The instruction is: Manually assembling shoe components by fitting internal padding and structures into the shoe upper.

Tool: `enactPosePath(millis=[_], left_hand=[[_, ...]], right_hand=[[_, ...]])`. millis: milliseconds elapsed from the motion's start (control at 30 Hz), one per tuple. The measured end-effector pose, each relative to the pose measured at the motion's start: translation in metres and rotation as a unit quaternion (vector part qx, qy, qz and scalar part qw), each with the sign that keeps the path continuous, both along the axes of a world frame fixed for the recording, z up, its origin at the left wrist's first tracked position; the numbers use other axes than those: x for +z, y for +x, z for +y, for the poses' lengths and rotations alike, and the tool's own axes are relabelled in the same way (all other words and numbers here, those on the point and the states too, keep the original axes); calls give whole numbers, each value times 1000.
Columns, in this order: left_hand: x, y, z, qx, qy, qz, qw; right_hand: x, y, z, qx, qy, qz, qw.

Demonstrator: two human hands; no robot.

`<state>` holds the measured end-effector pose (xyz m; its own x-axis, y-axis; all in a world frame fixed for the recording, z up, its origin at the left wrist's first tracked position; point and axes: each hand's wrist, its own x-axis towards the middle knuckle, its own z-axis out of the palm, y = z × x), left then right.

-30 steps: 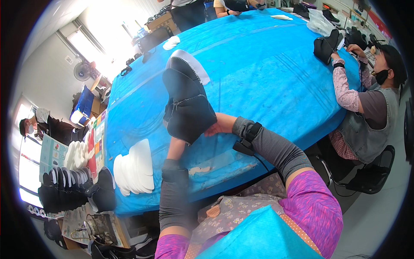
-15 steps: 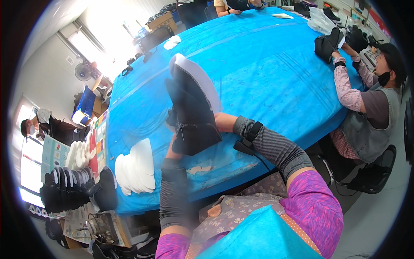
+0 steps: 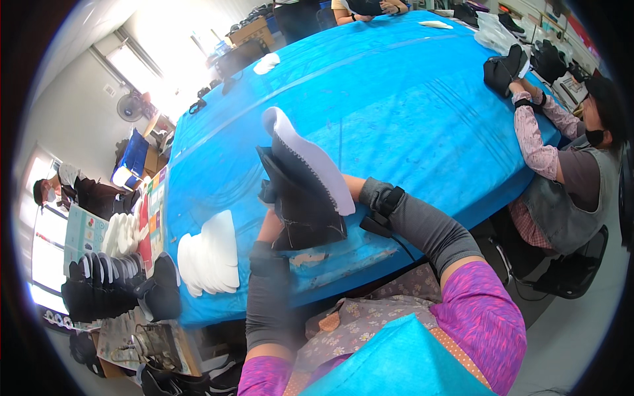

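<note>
Both hands (image 3: 270, 228) (image 3: 354, 187) hold a black boot (image 3: 302, 204) (white-soled).

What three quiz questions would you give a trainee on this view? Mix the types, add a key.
1. Where is the fanned stack of white sole-shaped pieces?
A) right of the wearer's right forearm
B) on the blue table cover, left of the wearer's left forearm
C) on the chair at right

2. True or false: the white sole of the black boot in the wearer's hands lies flat on the table.

3. What is the co-worker at the right side holding?

Key: 1 B. 2 False; it is raised, facing up and to the right. 3 Another black boot.
</note>
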<state>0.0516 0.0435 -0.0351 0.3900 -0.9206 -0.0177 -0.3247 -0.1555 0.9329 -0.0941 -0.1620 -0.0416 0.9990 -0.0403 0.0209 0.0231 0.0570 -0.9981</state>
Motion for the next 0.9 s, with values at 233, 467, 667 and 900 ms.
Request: enactPosePath(millis=[233, 467, 667, 900], left_hand=[[14, -9, 1, 26, -3, 3, 1000], [18, -13, 8, 39, 4, 1, 999], [10, -8, 6, -9, 22, -98, 995], [-48, 41, 28, -30, -55, -306, 950]], right_hand=[[2, -1, -1, 12, -9, 10, 1000], [1, -3, 0, 19, -18, 24, 999], [-2, -7, -5, 14, -19, 37, 999], [10, 12, 14, 44, -21, 43, 998]])
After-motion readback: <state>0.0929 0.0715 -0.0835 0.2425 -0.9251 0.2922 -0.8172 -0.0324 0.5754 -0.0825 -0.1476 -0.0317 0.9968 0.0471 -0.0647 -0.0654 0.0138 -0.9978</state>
